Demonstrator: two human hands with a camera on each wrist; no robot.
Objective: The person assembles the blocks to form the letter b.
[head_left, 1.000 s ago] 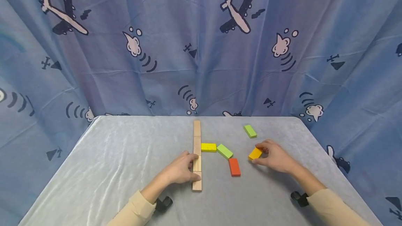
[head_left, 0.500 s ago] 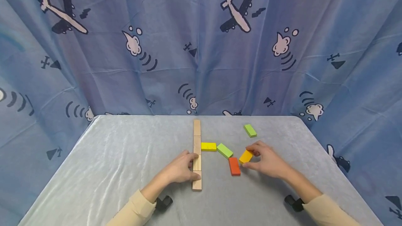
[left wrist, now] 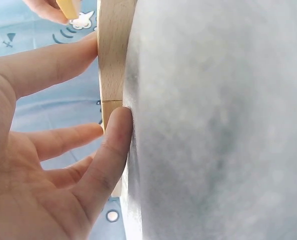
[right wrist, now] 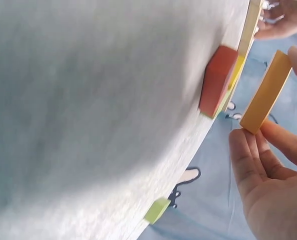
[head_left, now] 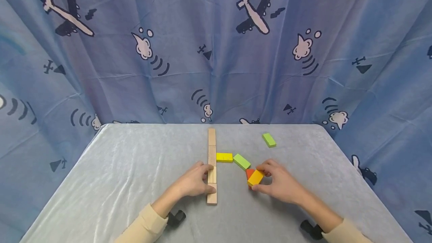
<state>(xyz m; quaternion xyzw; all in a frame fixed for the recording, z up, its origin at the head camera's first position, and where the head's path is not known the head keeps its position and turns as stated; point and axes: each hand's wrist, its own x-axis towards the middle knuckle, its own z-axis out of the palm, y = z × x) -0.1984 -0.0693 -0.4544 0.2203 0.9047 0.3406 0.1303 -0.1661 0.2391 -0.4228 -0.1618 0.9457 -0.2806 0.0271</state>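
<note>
A straight row of several plain wooden blocks (head_left: 211,155) runs away from the near side of the table. My left hand (head_left: 193,181) rests on its nearer part; in the left wrist view the thumb and fingertips (left wrist: 119,122) touch the wood, fairly straight. My right hand (head_left: 281,183) pinches an orange-yellow block (right wrist: 266,93) by its ends between thumb and fingers. That block is raised above the cloth and partly covers a red block (right wrist: 218,82) in the head view. From the row, a yellow block (head_left: 224,157) and a green block (head_left: 241,161) lead toward the red one.
Another green block (head_left: 269,140) lies alone toward the back right. Pale cloth covers the table (head_left: 141,153), whose far edge meets a blue patterned curtain (head_left: 175,66). Black wrist devices (head_left: 176,218) sit at both cuffs.
My right hand has carried the orange-yellow block leftward and slightly nearer, from right of the red block to over it. My left hand and the wooden row have stayed put.
</note>
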